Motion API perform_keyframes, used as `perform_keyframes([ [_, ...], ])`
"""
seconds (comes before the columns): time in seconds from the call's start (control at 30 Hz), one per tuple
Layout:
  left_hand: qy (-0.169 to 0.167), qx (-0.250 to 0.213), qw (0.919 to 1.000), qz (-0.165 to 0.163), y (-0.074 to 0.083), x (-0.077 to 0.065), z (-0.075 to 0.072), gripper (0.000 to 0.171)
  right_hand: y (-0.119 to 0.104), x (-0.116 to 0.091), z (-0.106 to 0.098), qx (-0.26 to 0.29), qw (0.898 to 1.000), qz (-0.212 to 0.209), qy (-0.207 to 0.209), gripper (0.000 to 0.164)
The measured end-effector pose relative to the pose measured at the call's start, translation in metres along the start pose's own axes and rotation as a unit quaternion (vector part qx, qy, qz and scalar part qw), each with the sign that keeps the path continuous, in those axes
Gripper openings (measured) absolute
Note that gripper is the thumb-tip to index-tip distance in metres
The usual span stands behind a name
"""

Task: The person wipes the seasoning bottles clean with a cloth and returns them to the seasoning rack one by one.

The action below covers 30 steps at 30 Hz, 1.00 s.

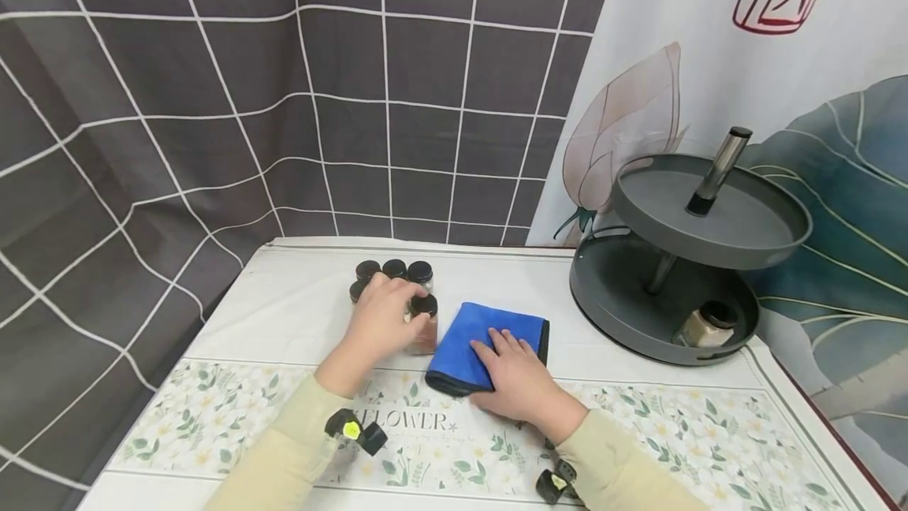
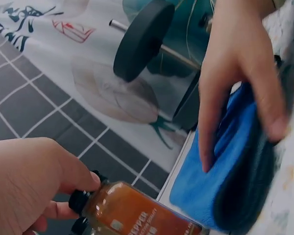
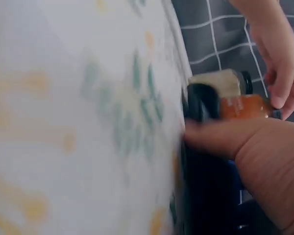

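My left hand [image 1: 381,318] pinches the black lid of a glass spice jar [image 1: 424,340] with orange-red contents, thumb and fingertips on the lid's sides. The label in the left wrist view shows the word "pepper" on this jar [image 2: 142,213]. Several other black-lidded jars [image 1: 420,271] stand close behind and beside it, partly covered by the hand. Right of the jar lies a folded blue cloth [image 1: 457,341] with a dark edge. My right hand [image 1: 521,381] rests on its right part, fingers extended, with the thumb near the front edge.
A grey two-tier round rack [image 1: 592,298] stands at the right rear, one jar with pale contents [image 1: 709,323] on its lower tier. A white cloth with a floral band [image 1: 631,448] covers the table. Dark gridded fabric [image 1: 426,140] hangs behind.
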<state>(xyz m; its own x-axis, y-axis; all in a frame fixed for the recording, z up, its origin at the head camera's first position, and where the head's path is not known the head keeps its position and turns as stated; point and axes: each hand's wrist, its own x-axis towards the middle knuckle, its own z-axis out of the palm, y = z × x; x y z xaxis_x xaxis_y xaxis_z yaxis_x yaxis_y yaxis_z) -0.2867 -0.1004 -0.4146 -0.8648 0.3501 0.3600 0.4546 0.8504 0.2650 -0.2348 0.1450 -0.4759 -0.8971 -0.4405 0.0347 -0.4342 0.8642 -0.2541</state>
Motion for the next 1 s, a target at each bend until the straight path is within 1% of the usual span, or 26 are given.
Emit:
perform_keyframes([
  [0.07, 0.008, -0.016, 0.9998, 0.002, 0.007, 0.002, 0.003, 0.032, 0.009, 0.002, 0.000, 0.007, 0.999, 0.013, 0.043, 0.061],
  [0.1, 0.012, -0.023, 0.9996, 0.002, 0.011, 0.004, 0.004, 0.032, 0.015, 0.002, -0.001, 0.019, 0.997, 0.025, 0.067, 0.053],
  [0.13, 0.015, -0.033, 0.9993, 0.002, 0.014, 0.005, 0.006, 0.032, 0.023, 0.002, -0.003, 0.045, 0.994, 0.042, 0.088, 0.046],
  [0.17, 0.018, -0.043, 0.9989, 0.002, 0.018, 0.006, 0.007, 0.031, 0.032, 0.002, -0.005, 0.080, 0.989, 0.068, 0.107, 0.039],
  [0.2, 0.018, -0.058, 0.9982, 0.001, 0.021, 0.008, 0.008, 0.031, 0.040, 0.002, -0.008, 0.126, 0.979, 0.100, 0.128, 0.036],
  [0.23, 0.018, -0.074, 0.9971, -0.002, 0.025, 0.009, 0.010, 0.031, 0.049, 0.002, -0.011, 0.193, 0.961, 0.135, 0.144, 0.033],
  [0.27, 0.019, -0.091, 0.9956, -0.003, 0.028, 0.010, 0.012, 0.031, 0.058, 0.001, -0.014, 0.265, 0.936, 0.171, 0.159, 0.032],
  [0.3, 0.019, -0.108, 0.9939, -0.006, 0.031, 0.011, 0.014, 0.031, 0.065, 0.000, -0.016, 0.349, 0.901, 0.195, 0.171, 0.032],
  [0.33, 0.019, -0.127, 0.9917, -0.008, 0.034, 0.011, 0.016, 0.031, 0.072, -0.001, -0.018, 0.440, 0.853, 0.213, 0.182, 0.033],
  [0.37, 0.020, -0.140, 0.9899, -0.010, 0.036, 0.012, 0.020, 0.031, 0.078, -0.002, -0.019, 0.529, 0.797, 0.220, 0.190, 0.035],
  [0.43, 0.021, -0.158, 0.9871, -0.012, 0.040, 0.014, 0.027, 0.030, 0.088, -0.006, -0.019, 0.681, 0.675, 0.208, 0.193, 0.039],
  [0.47, 0.023, -0.163, 0.9863, -0.011, 0.041, 0.014, 0.032, 0.030, 0.091, -0.008, -0.018, 0.735, 0.621, 0.197, 0.187, 0.039],
  [0.5, 0.025, -0.166, 0.9857, -0.009, 0.041, 0.014, 0.037, 0.029, 0.094, -0.009, -0.017, 0.776, 0.576, 0.186, 0.176, 0.038],
  [0.53, 0.026, -0.168, 0.9854, -0.007, 0.041, 0.014, 0.041, 0.028, 0.096, -0.010, -0.015, 0.803, 0.545, 0.176, 0.167, 0.036],
  [0.57, 0.029, -0.173, 0.9846, -0.004, 0.040, 0.013, 0.044, 0.027, 0.097, -0.010, -0.014, 0.819, 0.527, 0.167, 0.156, 0.033],
  [0.6, 0.032, -0.179, 0.9833, 0.001, 0.039, 0.013, 0.048, 0.027, 0.098, -0.010, -0.013, 0.828, 0.516, 0.162, 0.149, 0.031],
  [0.67, 0.037, -0.200, 0.9791, 0.009, 0.037, 0.012, 0.054, 0.030, 0.099, -0.010, -0.012, 0.835, 0.507, 0.160, 0.141, 0.027],
  [0.7, 0.039, -0.214, 0.9760, 0.015, 0.036, 0.012, 0.057, 0.033, 0.099, -0.010, -0.013, 0.837, 0.504, 0.162, 0.139, 0.025],
  [0.73, 0.037, -0.229, 0.9726, 0.015, 0.035, 0.012, 0.060, 0.039, 0.099, -0.009, -0.015, 0.840, 0.498, 0.165, 0.136, 0.024],
  [0.8, 0.023, -0.257, 0.9661, 0.005, 0.032, 0.010, 0.067, 0.053, 0.100, -0.009, -0.019, 0.848, 0.480, 0.175, 0.140, 0.022],
  [0.83, 0.013, -0.274, 0.9616, -0.005, 0.031, 0.009, 0.071, 0.061, 0.100, -0.009, -0.022, 0.850, 0.472, 0.181, 0.152, 0.022],
  [0.87, -0.001, -0.289, 0.9572, -0.020, 0.030, 0.008, 0.076, 0.068, 0.100, -0.009, -0.026, 0.848, 0.463, 0.188, 0.176, 0.023],
  [0.9, -0.015, -0.302, 0.9525, -0.033, 0.029, 0.006, 0.081, 0.075, 0.099, -0.010, -0.029, 0.836, 0.469, 0.196, 0.206, 0.028],
  [0.93, -0.030, -0.316, 0.9472, -0.049, 0.028, 0.004, 0.086, 0.079, 0.098, -0.010, -0.031, 0.817, 0.485, 0.203, 0.237, 0.035],
  [0.97, -0.042, -0.327, 0.9423, -0.059, 0.027, 0.002, 0.091, 0.081, 0.096, -0.009, -0.033, 0.788, 0.510, 0.209, 0.274, 0.042],
  [1.0, -0.052, -0.340, 0.9362, -0.072, 0.026, 0.001, 0.096, 0.081, 0.093, -0.008, -0.033, 0.750, 0.543, 0.220, 0.307, 0.049],
])
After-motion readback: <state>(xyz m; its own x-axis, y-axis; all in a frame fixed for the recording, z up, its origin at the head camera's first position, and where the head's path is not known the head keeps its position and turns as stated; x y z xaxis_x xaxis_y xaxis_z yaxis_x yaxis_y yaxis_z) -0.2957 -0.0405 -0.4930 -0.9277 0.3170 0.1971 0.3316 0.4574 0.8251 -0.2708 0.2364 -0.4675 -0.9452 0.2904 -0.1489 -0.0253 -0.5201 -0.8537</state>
